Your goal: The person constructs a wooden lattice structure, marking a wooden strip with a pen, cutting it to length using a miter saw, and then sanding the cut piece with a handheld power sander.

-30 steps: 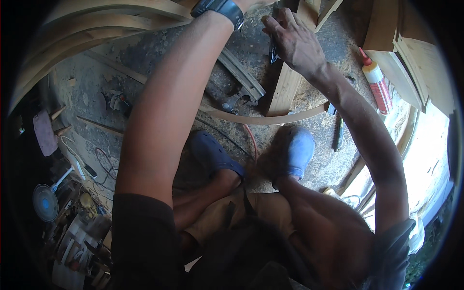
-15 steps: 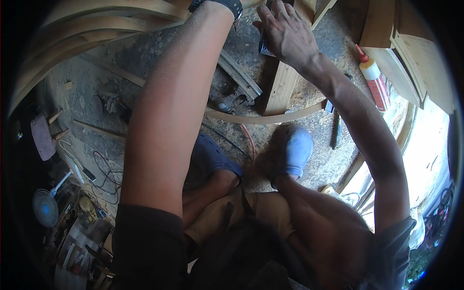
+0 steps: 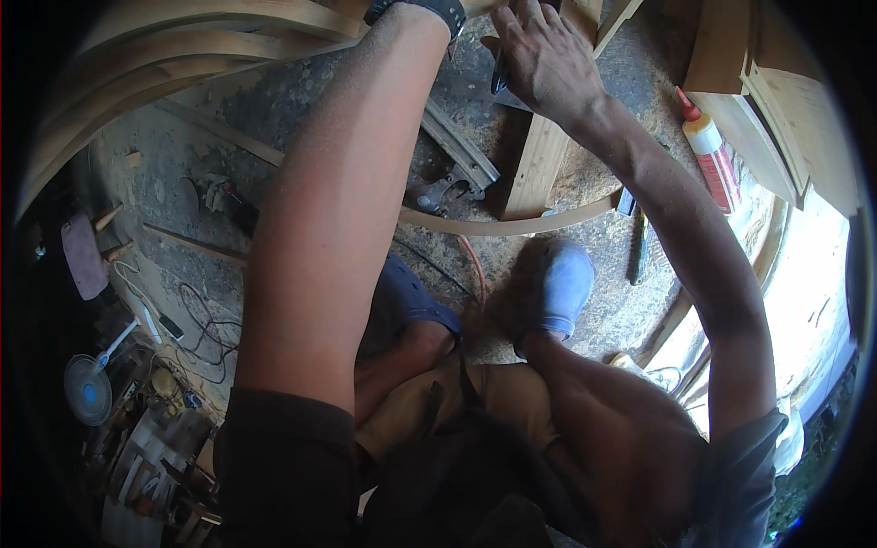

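Observation:
My left forearm reaches up to the top edge, where a dark wrist strap [image 3: 422, 11] shows; the left hand itself lies beyond the picture. At the top centre my right hand [image 3: 548, 66] is back-up, its fingers bent and close together over the upper part of a pale wooden board [image 3: 537, 169]. A dark, shiny edge shows under the thumb, beside a thin metallic piece [image 3: 514, 99]; what the fingers grip is hidden. Below the hand, a thin curved wooden strip [image 3: 512, 225] lies across the board's lower end. A metal bar clamp [image 3: 461, 164] rests left of the board.
A glue bottle [image 3: 713, 163] with a red tip lies at right, near wooden panels [image 3: 744, 128]. A dark slim tool [image 3: 639, 248] lies on the floor by my blue clog [image 3: 559, 279]. Curved wooden pieces [image 3: 210, 44] fill the upper left; cables and a fan [image 3: 88, 390] are at lower left.
My left forearm has shifted slightly right. The right hand has barely moved, and a little more of the metallic piece beside it shows.

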Demonstrator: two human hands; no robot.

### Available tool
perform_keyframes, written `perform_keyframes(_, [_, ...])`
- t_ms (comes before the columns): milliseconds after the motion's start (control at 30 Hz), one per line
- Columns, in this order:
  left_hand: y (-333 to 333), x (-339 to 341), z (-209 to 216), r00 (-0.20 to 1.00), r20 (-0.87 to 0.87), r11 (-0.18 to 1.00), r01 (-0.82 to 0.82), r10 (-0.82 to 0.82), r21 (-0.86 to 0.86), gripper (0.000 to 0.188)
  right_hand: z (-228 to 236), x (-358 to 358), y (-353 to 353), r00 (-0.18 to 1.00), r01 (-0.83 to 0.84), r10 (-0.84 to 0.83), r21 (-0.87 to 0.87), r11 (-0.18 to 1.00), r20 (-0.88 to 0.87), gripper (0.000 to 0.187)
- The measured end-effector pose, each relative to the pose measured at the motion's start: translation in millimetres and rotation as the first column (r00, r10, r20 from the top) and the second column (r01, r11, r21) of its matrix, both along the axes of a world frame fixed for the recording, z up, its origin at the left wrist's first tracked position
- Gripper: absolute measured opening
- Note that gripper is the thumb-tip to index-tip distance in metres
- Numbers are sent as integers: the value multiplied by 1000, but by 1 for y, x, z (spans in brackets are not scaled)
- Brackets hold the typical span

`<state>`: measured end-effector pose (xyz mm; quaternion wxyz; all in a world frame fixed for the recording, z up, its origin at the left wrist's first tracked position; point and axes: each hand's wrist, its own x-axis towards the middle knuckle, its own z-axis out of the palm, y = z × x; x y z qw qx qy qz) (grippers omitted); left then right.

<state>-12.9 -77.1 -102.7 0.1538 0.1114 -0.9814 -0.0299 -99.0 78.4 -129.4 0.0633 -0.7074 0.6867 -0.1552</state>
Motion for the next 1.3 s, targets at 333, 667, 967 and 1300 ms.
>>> perform_keyframes(333, [-1,-3,-1,999,38,999,-16,15,31,25,-4,-2,-2,1000,3,-2,-68,998,9,40])
perform_keyframes(667, [4,-3,11,995,72,993,-75,68,90,27,-14,-5,-7,1000,9,-8,-51,999,18,38])
perform_keyframes(967, [16,-15,30,907,260,784,-418,332,459,34,-17,-10,-11,999,-10,12,-41,999,52,32])
perform_keyframes(1300, [-1,-3,3,998,63,999,-35,33,37,23,-18,-7,-9,1000,-6,6,-65,998,-3,34])
